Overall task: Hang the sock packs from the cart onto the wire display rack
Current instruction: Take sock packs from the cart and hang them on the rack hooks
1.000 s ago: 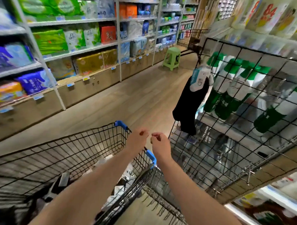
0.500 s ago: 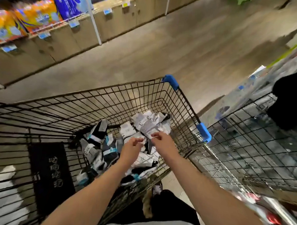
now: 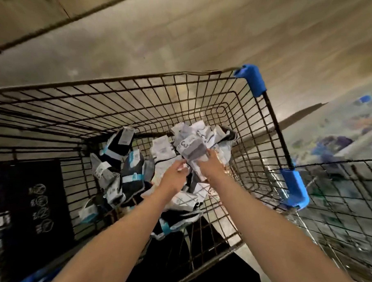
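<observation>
Most of the job is ahead of you, by the look of it: a loose heap of sock packs [image 3: 124, 159] lies on the floor of the cart [image 3: 141, 79], dark pairs to the left and pale ones toward the far right corner. Only a blurred stretch of the wire display rack [image 3: 349, 190] shows at the right edge, just beside the cart, and you cannot tell from it how many packs are hung. The step in hand is picking one out. Your right hand [image 3: 211, 165] is down in the heap with its fingers [image 3: 210, 154] curled round a grey pack [image 3: 193, 149] with a white band marked "3" — the pack sticks up and away from your palm, above the others. Your left hand [image 3: 172, 178] reaches in just beside it, fingertips [image 3: 183, 165] bent and meeting the pack's near end. Whether they pinch it or only touch it, the blur hides. Lifting it out and hanging it remains — then the rest.
</observation>
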Motion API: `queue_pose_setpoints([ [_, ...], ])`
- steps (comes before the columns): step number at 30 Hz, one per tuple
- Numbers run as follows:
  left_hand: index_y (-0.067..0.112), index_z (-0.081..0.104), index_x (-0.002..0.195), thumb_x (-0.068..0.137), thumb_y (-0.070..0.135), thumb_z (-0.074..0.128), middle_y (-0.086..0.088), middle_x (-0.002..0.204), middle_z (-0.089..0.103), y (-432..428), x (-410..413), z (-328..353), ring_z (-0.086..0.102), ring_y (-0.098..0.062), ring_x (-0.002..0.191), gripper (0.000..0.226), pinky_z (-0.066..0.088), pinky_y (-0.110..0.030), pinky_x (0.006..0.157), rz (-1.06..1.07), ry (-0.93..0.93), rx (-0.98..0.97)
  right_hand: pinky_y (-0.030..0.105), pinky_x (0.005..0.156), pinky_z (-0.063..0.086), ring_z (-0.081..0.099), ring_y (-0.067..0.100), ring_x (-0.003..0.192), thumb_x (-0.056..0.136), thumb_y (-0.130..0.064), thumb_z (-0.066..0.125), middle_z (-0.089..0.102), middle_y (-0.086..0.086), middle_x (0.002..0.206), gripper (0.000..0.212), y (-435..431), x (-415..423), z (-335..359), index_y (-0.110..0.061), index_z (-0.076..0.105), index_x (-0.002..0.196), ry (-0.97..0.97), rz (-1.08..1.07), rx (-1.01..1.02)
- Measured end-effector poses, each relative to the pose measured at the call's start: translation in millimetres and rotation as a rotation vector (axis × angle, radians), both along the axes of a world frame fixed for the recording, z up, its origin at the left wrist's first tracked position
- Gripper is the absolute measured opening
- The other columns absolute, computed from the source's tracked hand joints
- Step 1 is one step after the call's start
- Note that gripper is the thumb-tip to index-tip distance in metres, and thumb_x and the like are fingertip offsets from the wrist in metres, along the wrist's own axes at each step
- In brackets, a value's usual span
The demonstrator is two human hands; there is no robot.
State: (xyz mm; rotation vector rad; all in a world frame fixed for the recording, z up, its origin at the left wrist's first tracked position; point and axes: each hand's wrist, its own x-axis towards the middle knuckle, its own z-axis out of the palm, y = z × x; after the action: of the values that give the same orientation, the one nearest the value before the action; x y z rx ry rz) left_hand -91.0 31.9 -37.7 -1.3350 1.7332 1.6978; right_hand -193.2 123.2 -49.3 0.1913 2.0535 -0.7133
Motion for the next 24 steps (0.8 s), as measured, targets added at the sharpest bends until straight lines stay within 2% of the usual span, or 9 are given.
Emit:
queue_pose_setpoints([
  [4, 0.022, 0.048, 0.142, 0.103, 0.019, 0.052, 0.006, 0.126, 0.050, 6.5, -1.6, -8.4, 0.054, -0.012, 0.100, 0.039, 0.045, -0.020, 0.072, 0.011, -0.029, 0.094, 0.032, 0.078, 0.053, 0.062, 0.030, 0.104, 0.094, -0.024, 0.061, 0.060, 0.012, 0.133, 0.047, 13.2, 4.9, -16.5, -0.019, 0.051, 0.140, 0.023, 0.051, 0.117],
  [7, 0.021, 0.050, 0.140, 0.103, 0.011, 0.048, 0.005, 0.117, 0.051, 9.3, 4.7, -5.9, 0.047, -0.001, 0.072, 0.038, 0.038, -0.008, 0.052, 0.036, -0.004, 0.104, 0.025, 0.050, 0.048, 0.062, 0.018, 0.071, 0.092, -0.006, 0.060, 0.069, 0.012, 0.112, 0.041, 15.6, 6.0, -14.8, -0.016, 0.057, 0.132, -0.068, -0.179, -0.038],
  [9, 0.025, 0.054, 0.134, 0.102, 0.008, 0.046, 0.006, 0.114, 0.057, 8.1, 10.9, -5.7, 0.050, -0.005, 0.071, 0.037, 0.043, -0.014, 0.059, 0.108, 0.019, 0.104, 0.023, 0.043, 0.046, 0.060, 0.017, 0.062, 0.093, -0.004, 0.058, 0.069, 0.014, 0.105, 0.039, 14.6, 5.0, -7.4, -0.015, 0.057, 0.131, -0.110, -0.286, -0.106],
  [12, 0.037, 0.060, 0.123, 0.101, 0.012, 0.048, 0.001, 0.121, 0.062, 6.9, 18.1, 0.0, 0.061, -0.017, 0.085, 0.035, 0.049, -0.032, 0.072, 0.170, 0.061, 0.095, 0.024, 0.048, 0.048, 0.060, 0.012, 0.062, 0.099, -0.011, 0.059, 0.067, 0.007, 0.097, 0.034, 14.3, 5.9, 9.1, -0.016, 0.053, 0.132, -0.179, -0.290, -0.177],
  [14, 0.040, 0.063, 0.123, 0.101, 0.015, 0.049, 0.004, 0.135, 0.056, 6.3, 19.6, 6.9, 0.065, -0.014, 0.089, 0.036, 0.056, -0.035, 0.076, 0.204, 0.096, 0.092, 0.024, 0.051, 0.050, 0.064, 0.013, 0.071, 0.099, -0.011, 0.060, 0.065, 0.005, 0.116, 0.043, 16.2, 8.0, 17.2, -0.020, 0.045, 0.139, -0.192, -0.231, -0.220],
  [16, 0.035, 0.060, 0.132, 0.102, 0.015, 0.050, 0.011, 0.136, 0.053, 3.9, 21.8, 17.4, 0.060, -0.003, 0.085, 0.038, 0.053, -0.021, 0.071, 0.202, 0.115, 0.059, 0.027, 0.055, 0.049, 0.061, 0.015, 0.070, 0.097, -0.005, 0.060, 0.056, 0.001, 0.133, 0.056, 18.1, 10.2, 23.7, -0.022, 0.039, 0.146, -0.166, -0.187, -0.259],
  [19, 0.031, 0.058, 0.136, 0.101, 0.015, 0.052, 0.016, 0.132, 0.055, -1.9, 26.7, 34.0, 0.056, 0.003, 0.088, 0.040, 0.043, -0.007, 0.065, 0.180, 0.121, -0.009, 0.032, 0.060, 0.051, 0.059, 0.019, 0.070, 0.095, 0.002, 0.055, 0.065, 0.008, 0.118, 0.048, 17.6, 16.4, 37.7, -0.020, 0.052, 0.137, -0.176, -0.188, -0.295],
  [21, 0.029, 0.061, 0.133, 0.098, 0.010, 0.051, 0.014, 0.121, 0.062, -6.9, 30.6, 45.6, 0.058, -0.001, 0.080, 0.041, 0.046, -0.012, 0.068, 0.212, 0.130, -0.069, 0.048, 0.077, 0.062, 0.066, 0.025, 0.081, 0.093, -0.002, 0.061, 0.069, 0.010, 0.108, 0.034, 15.2, 22.4, 48.5, -0.021, 0.063, 0.121, -0.119, -0.119, -0.279],
  [24, 0.024, 0.064, 0.127, 0.096, 0.007, 0.053, 0.001, 0.098, 0.065, -15.1, 34.3, 62.1, 0.047, 0.003, 0.048, 0.037, 0.039, -0.013, 0.047, 0.147, 0.164, -0.113, 0.057, 0.091, 0.058, 0.060, 0.028, 0.117, 0.086, -0.005, 0.068, 0.052, 0.005, 0.136, 0.053, 11.5, 24.3, 65.8, -0.032, 0.057, 0.131, 0.108, 0.041, -0.285],
])
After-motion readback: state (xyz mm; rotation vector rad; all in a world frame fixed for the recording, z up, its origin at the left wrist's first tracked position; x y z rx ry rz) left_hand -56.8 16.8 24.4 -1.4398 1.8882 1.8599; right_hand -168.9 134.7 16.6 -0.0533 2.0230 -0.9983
